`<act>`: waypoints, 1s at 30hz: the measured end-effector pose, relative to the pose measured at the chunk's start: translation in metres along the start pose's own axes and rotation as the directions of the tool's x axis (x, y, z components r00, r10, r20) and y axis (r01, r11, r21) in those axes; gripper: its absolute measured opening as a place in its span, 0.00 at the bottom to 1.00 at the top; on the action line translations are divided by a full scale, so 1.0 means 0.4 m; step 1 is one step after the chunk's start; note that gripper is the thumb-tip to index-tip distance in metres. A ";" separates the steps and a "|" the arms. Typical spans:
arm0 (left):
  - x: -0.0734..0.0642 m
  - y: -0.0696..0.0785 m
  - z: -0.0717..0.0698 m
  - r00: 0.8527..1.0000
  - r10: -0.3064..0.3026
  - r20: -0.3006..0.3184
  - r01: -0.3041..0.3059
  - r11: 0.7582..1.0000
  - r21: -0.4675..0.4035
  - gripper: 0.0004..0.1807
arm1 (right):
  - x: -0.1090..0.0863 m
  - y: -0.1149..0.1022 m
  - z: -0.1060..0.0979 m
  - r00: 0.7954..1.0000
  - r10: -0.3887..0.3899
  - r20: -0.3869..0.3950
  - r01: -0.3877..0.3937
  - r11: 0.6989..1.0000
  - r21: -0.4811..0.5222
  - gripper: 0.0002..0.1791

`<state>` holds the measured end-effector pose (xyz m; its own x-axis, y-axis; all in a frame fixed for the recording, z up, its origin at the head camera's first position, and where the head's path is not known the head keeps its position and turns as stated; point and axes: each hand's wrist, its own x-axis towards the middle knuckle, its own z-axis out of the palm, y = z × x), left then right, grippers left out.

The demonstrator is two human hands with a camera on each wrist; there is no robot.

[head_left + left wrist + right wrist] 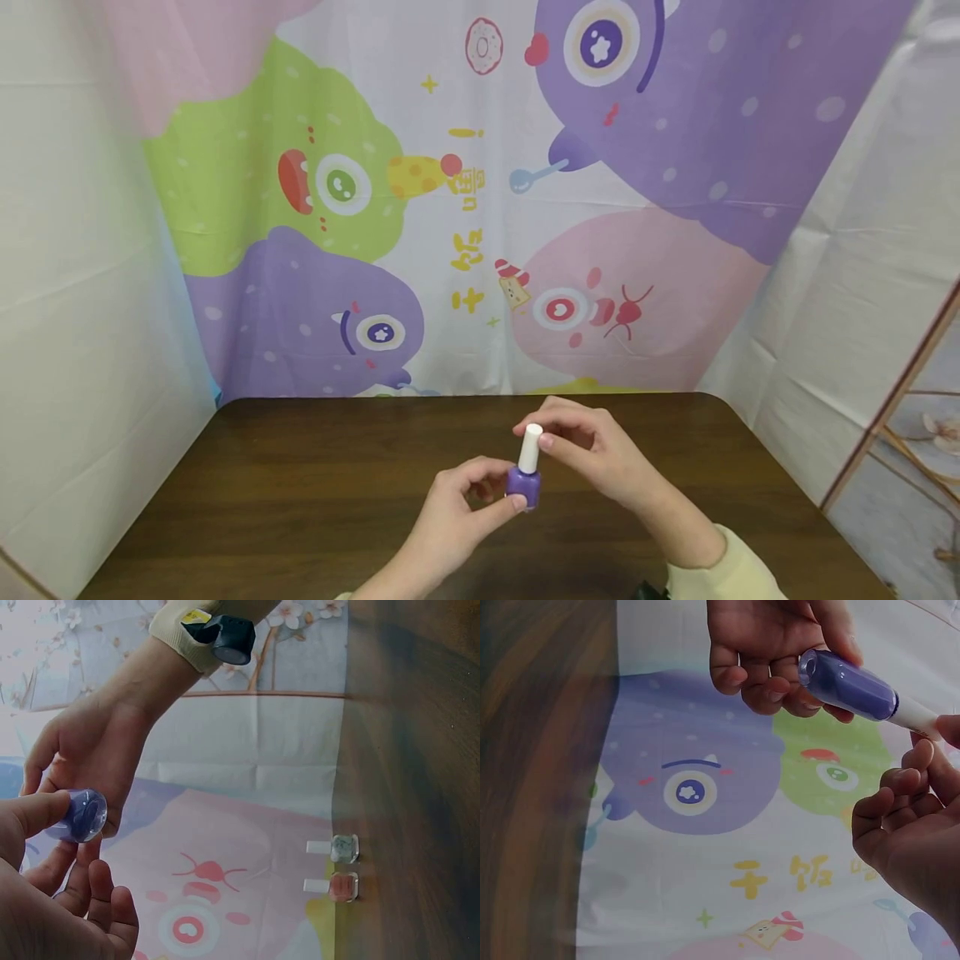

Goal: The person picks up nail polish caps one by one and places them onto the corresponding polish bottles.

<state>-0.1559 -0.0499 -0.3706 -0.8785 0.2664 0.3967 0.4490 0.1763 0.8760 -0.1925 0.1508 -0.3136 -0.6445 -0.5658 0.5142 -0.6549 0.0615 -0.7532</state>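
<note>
A purple nail polish bottle (524, 483) with a white cap (529, 450) is held up over the dark table, cap uppermost and slightly tilted. My left hand (453, 508) grips its glass body between thumb and fingers. At the cap's upper end, my right hand (600, 450) pinches with thumb and index finger; in the right wrist view the other fingers curl loosely below the white cap (916, 718). The left wrist view shows the clear glass base of the purple bottle (90, 816).
Two more nail polish bottles, one greyish green (344, 848) and one red (343, 886), both white-capped, stand on the table in the left wrist view. Behind the brown wooden table (315, 483) hangs a cartoon-monster curtain (450, 350), with pale cloth (82, 317) at the sides.
</note>
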 end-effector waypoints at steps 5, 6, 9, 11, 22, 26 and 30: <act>0.001 0.000 0.003 1.000 -0.027 -0.003 0.027 1.000 -0.002 0.12 | -0.001 0.003 0.004 1.000 0.009 -0.017 -0.009 1.000 0.001 0.09; 0.000 0.000 0.003 1.000 -0.022 -0.006 0.022 1.000 0.000 0.12 | -0.001 0.004 0.005 1.000 0.009 -0.020 -0.009 1.000 0.003 0.08; -0.001 -0.001 0.003 1.000 0.000 -0.014 0.000 1.000 0.001 0.12 | -0.001 0.008 0.007 0.999 -0.010 -0.031 0.010 1.000 -0.002 0.07; -0.002 -0.002 0.004 1.000 0.010 -0.020 -0.010 1.000 -0.001 0.12 | -0.002 0.009 0.008 0.999 -0.027 -0.044 0.027 1.000 -0.015 0.07; 0.000 0.004 0.007 0.999 0.007 -0.041 -0.007 1.000 -0.006 0.12 | -0.001 0.017 0.014 0.994 -0.042 -0.100 0.039 0.999 -0.031 0.07; 0.002 0.004 0.008 0.999 0.003 -0.038 -0.003 1.000 -0.002 0.11 | -0.001 0.017 0.015 0.993 0.002 -0.121 -0.006 1.000 -0.030 0.07; 0.002 0.004 0.010 1.000 0.000 -0.030 0.000 1.000 0.001 0.11 | -0.002 0.018 0.017 0.992 0.016 -0.127 -0.019 1.000 -0.021 0.08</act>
<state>-0.1553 -0.0455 -0.3698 -0.8829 0.2378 0.4048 0.4493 0.1774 0.8756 -0.1940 0.1461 -0.3220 -0.7000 -0.4561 0.5495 -0.6505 0.0895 -0.7542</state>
